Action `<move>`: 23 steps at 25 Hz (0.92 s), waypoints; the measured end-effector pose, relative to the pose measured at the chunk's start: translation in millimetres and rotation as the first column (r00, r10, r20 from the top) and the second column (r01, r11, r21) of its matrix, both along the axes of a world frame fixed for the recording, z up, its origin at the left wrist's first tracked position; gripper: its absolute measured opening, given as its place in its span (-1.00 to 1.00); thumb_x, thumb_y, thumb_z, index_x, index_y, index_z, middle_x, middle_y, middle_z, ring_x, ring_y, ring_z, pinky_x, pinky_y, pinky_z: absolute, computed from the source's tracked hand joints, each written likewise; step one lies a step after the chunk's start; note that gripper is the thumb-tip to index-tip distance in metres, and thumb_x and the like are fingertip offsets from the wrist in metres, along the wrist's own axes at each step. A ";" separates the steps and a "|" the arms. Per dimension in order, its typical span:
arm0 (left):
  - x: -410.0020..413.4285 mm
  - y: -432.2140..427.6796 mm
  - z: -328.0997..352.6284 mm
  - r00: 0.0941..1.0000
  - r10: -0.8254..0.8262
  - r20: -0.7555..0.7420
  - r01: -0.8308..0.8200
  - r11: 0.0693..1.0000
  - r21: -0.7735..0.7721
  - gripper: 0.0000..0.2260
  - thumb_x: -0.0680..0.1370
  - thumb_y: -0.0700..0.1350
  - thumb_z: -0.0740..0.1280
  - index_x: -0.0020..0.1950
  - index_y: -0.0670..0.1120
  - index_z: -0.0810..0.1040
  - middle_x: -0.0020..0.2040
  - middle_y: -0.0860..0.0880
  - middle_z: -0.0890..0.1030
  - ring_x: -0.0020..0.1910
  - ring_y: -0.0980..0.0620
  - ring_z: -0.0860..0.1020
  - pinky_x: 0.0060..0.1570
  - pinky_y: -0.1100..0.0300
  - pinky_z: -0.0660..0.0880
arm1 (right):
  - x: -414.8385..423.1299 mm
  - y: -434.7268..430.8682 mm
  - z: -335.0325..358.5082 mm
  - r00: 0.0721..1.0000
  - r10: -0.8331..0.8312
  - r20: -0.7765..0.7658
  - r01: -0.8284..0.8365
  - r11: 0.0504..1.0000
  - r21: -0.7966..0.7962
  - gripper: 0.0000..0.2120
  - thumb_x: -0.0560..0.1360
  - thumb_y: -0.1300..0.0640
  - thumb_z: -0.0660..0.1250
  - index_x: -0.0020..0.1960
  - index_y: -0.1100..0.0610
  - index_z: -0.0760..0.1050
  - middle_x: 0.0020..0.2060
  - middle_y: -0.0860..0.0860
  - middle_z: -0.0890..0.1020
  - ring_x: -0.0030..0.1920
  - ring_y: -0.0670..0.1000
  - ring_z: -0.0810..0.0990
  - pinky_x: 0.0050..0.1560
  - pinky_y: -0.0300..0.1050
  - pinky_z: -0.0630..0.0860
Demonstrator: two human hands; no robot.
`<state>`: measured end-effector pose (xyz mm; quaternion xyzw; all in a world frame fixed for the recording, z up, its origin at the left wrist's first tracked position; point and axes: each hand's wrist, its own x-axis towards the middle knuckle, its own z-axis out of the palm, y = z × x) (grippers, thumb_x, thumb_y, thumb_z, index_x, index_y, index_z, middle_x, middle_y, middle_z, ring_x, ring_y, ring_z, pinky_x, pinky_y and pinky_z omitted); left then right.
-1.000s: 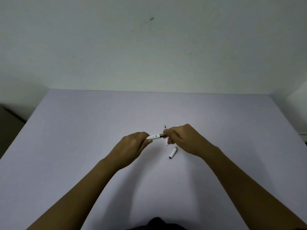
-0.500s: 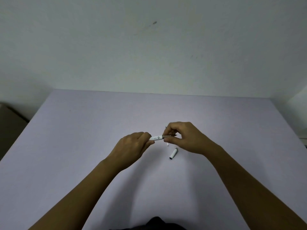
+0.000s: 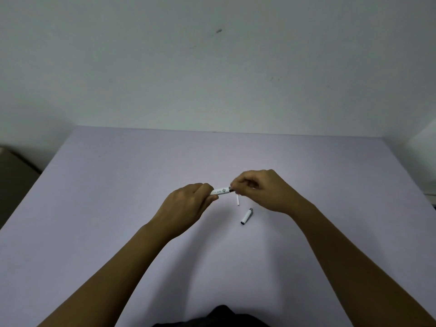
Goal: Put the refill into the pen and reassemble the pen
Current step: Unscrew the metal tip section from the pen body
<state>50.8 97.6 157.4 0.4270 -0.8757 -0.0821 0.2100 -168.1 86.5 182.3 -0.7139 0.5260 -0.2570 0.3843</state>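
My left hand (image 3: 188, 204) grips one end of a white pen barrel (image 3: 221, 191) with small printed marks, held level above the table. My right hand (image 3: 262, 190) pinches at the barrel's right, metal-ringed end; what its fingertips hold is hidden, only a dark tip shows there. A short white pen section (image 3: 246, 216) with a grey end lies on the table just below my right hand. A small thin white piece (image 3: 237, 200) lies between it and the barrel.
The work surface is a pale lilac table (image 3: 118, 185) against a plain wall. A dark box edge (image 3: 14, 171) stands off the table's left side. A white object (image 3: 424, 142) shows at the far right.
My right hand has closed in against the barrel's end; the dark refill that stuck out between the hands earlier is almost out of sight. The left hand has stayed in place.
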 end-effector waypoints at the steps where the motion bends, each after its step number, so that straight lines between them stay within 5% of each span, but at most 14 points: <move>1: -0.1 0.1 -0.7 1.000 -0.001 0.004 0.001 1.000 0.000 -0.62 0.57 0.10 0.05 -0.13 -0.16 0.46 -0.35 -0.09 0.51 -0.45 -0.08 0.40 -0.50 0.17 0.27 | -0.1 0.3 -0.8 1.000 0.004 -0.020 -0.004 1.000 -0.003 -0.96 0.43 0.01 0.39 -0.16 -0.05 0.61 -0.34 -0.17 0.64 -0.29 -0.21 0.60 -0.28 -0.40 0.49; 4: -1.4 1.3 -2.9 1.000 0.019 -0.008 -0.019 1.000 0.013 -0.63 0.56 0.09 0.02 -0.13 -0.15 0.46 -0.36 -0.08 0.52 -0.45 -0.06 0.40 -0.49 0.19 0.28 | 0.8 1.8 -4.0 1.000 0.002 -0.010 -0.002 0.998 -0.056 -0.92 0.39 0.07 0.45 -0.14 -0.03 0.56 -0.26 -0.21 0.63 -0.17 -0.27 0.58 -0.15 -0.43 0.48; 8: -2.3 1.5 -3.5 1.000 0.018 -0.005 -0.018 1.000 0.012 -0.64 0.56 0.08 0.03 -0.13 -0.15 0.46 -0.36 -0.07 0.50 -0.44 -0.01 0.32 -0.49 0.19 0.25 | -2.4 2.6 -3.5 0.999 -0.043 -0.019 0.043 0.999 0.003 -0.95 0.44 -0.01 0.37 -0.16 -0.06 0.60 -0.34 -0.19 0.62 -0.29 -0.19 0.60 -0.31 -0.41 0.44; 12: -4.8 1.1 -3.5 0.999 0.031 -0.013 -0.031 0.999 0.022 -0.67 0.57 0.06 0.06 -0.11 -0.16 0.47 -0.34 -0.08 0.52 -0.43 -0.06 0.40 -0.47 0.18 0.29 | -3.3 4.1 0.0 0.999 -0.032 0.015 0.033 0.998 -0.049 -0.85 0.37 0.05 0.46 -0.14 -0.15 0.53 -0.18 -0.16 0.62 -0.12 -0.27 0.58 -0.16 -0.42 0.52; 15: -5.8 3.1 -4.1 0.999 0.028 -0.016 -0.028 0.999 0.021 -0.70 0.56 0.02 0.10 -0.11 -0.17 0.48 -0.33 -0.10 0.53 -0.42 -0.09 0.43 -0.48 0.15 0.30 | -3.9 3.3 -0.7 0.999 -0.042 -0.021 0.042 0.999 0.012 -0.95 0.42 -0.03 0.39 -0.16 -0.08 0.58 -0.29 -0.15 0.64 -0.26 -0.22 0.60 -0.32 -0.39 0.48; 19: -6.6 3.4 -4.3 0.999 0.021 -0.027 -0.020 1.000 0.018 -0.64 0.56 0.07 0.06 -0.11 -0.18 0.48 -0.33 -0.11 0.54 -0.41 -0.10 0.44 -0.47 0.14 0.32 | -4.4 5.0 -2.2 0.999 -0.039 0.017 0.039 0.999 0.008 -0.85 0.36 0.03 0.47 -0.10 -0.04 0.55 -0.19 -0.10 0.65 -0.16 -0.25 0.59 -0.15 -0.31 0.55; 23: -5.9 0.6 -3.5 0.999 0.013 -0.033 -0.012 1.000 0.008 -0.64 0.57 0.08 0.06 -0.11 -0.17 0.48 -0.33 -0.10 0.52 -0.42 -0.07 0.40 -0.47 0.17 0.29 | -6.5 4.4 -3.3 0.996 -0.083 -0.031 0.083 0.997 0.009 -0.87 0.43 -0.06 0.37 -0.17 -0.01 0.59 -0.30 -0.09 0.66 -0.34 -0.13 0.57 -0.34 -0.38 0.43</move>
